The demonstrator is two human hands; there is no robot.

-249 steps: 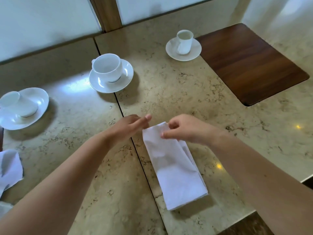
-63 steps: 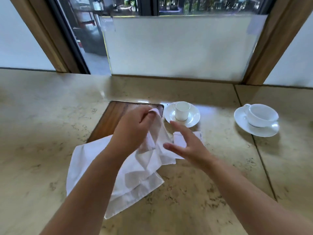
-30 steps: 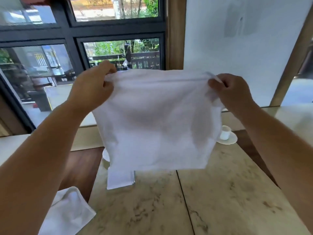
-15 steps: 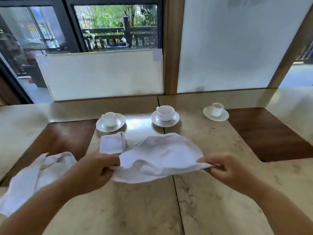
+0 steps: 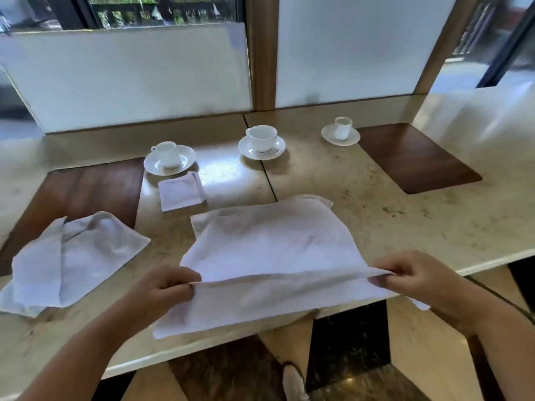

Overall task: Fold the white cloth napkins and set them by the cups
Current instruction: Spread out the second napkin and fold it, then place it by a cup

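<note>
A white cloth napkin (image 5: 269, 250) lies spread on the marble table, its near edge hanging past the table's front. My left hand (image 5: 162, 290) pinches the near left corner and my right hand (image 5: 411, 279) pinches the near right corner, holding that edge lifted. A small folded napkin (image 5: 181, 192) lies just in front of the left cup and saucer (image 5: 169, 159). A crumpled unfolded napkin (image 5: 66, 261) rests at the left. The middle cup and saucer (image 5: 262, 141) and the small right cup and saucer (image 5: 341, 131) stand at the back.
Dark wooden inlays sit in the marble table at the left (image 5: 86, 192) and right (image 5: 411, 157). Frosted window panels and a wooden post (image 5: 262, 53) rise behind the cups. The table's front edge (image 5: 202, 351) is close, with patterned floor below.
The napkin, held up in the air a second ago, has come down and now lies spread on the table. Both hands have drawn its near edge toward me.
</note>
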